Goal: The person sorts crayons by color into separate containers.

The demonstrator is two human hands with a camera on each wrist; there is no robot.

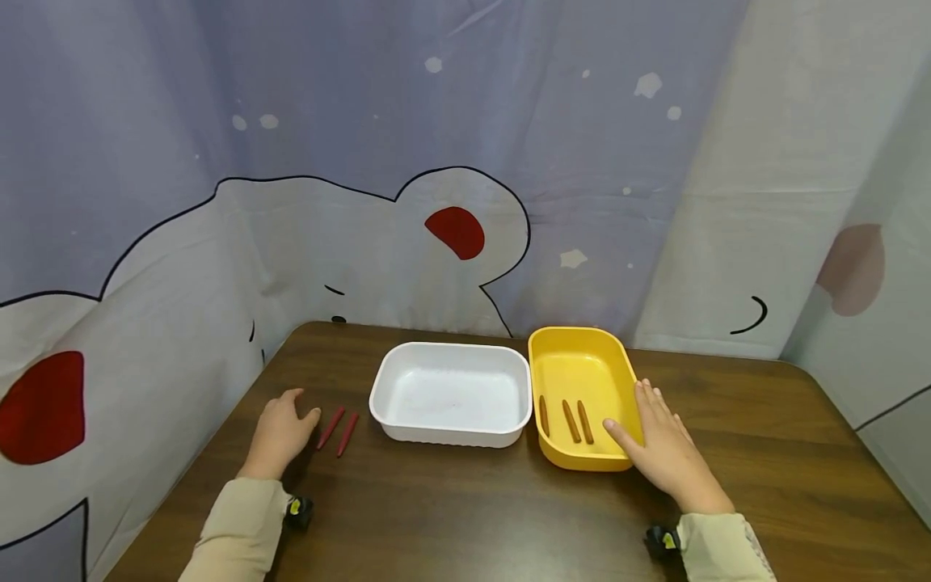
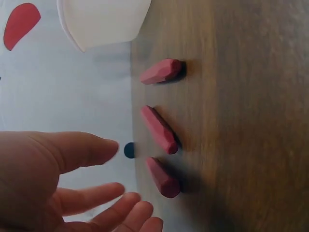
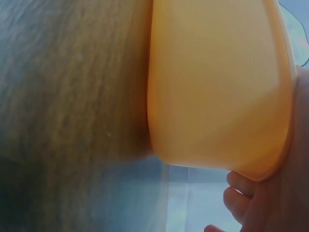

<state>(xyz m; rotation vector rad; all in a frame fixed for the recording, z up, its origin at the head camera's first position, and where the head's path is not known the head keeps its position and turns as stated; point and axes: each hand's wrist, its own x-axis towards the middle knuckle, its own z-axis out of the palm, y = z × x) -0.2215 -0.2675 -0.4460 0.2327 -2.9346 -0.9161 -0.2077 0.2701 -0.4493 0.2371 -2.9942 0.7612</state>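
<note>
My left hand (image 1: pixel 278 434) hovers at the left of the table, fingers spread and holding nothing. Just to its right lie two red crayons (image 1: pixel 330 428) (image 1: pixel 347 434). Three red crayons (image 2: pixel 161 71) (image 2: pixel 159 129) (image 2: pixel 162 178) show in the left wrist view, the lowest closest to the fingertips; my hand seems to hide one from the head view. My right hand (image 1: pixel 672 453) rests on the right rim of a yellow tray (image 1: pixel 582 462), thumb over the inside, fingers straight along the outside. Three brown crayons (image 1: pixel 544 416) (image 1: pixel 571 421) (image 1: pixel 585 422) lie in this tray.
A white tray (image 1: pixel 451 435) stands mid-table, directly left of the yellow one, with nothing seen inside. Behind the brown wooden table (image 1: pixel 451 517) hangs a printed curtain (image 1: pixel 349 97), which also runs along the left and right sides.
</note>
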